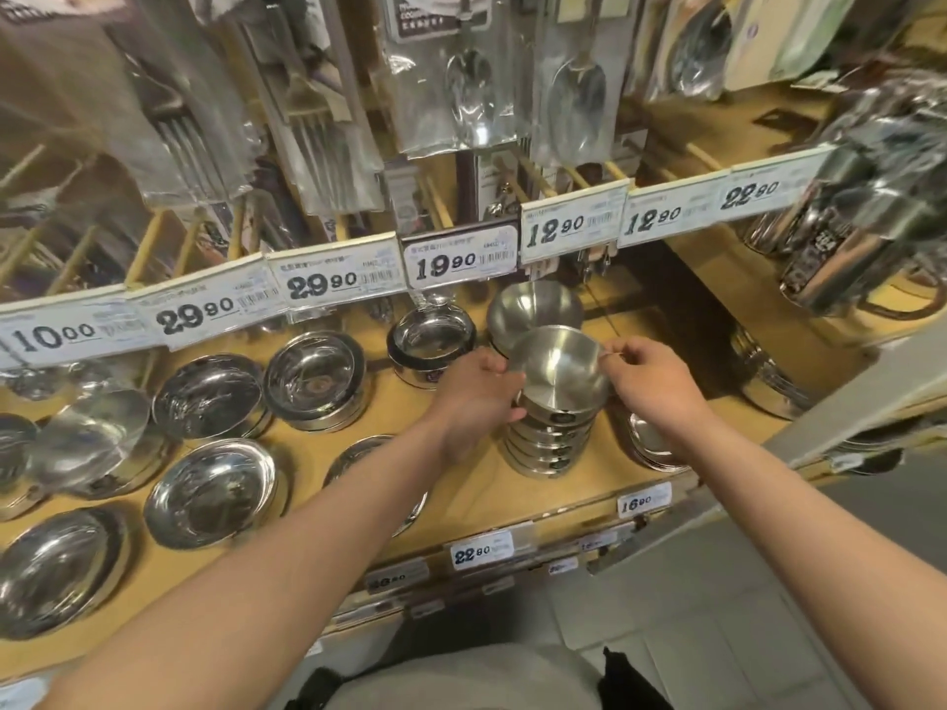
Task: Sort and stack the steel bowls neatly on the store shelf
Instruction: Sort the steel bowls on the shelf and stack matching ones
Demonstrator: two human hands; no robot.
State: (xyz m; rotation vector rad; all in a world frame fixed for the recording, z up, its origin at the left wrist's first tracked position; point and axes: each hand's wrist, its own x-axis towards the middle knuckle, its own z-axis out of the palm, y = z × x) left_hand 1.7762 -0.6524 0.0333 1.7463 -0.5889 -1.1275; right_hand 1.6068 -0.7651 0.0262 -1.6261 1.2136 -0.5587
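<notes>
Currently: bowl [561,368] sitting atop stack [551,443] on shelf [461,484]; left hand [474,397] and right hand [648,384] pinching its rim. Likely light, rigid, slippery; rim grip is suiting best.

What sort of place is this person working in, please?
Most likely a housewares aisle in a shop: price tags line the shelf edge, packaged cutlery hangs above, and steel bowls sit stacked for sale.

Bright, even store light falls from above, throwing white glare on the steel bowls [215,494] and the hanging plastic packets [461,94]. Wide-angle bending curves the price tags [328,287] (edges worst), and the right-hand cups [840,238] are smeared with blur.
</notes>
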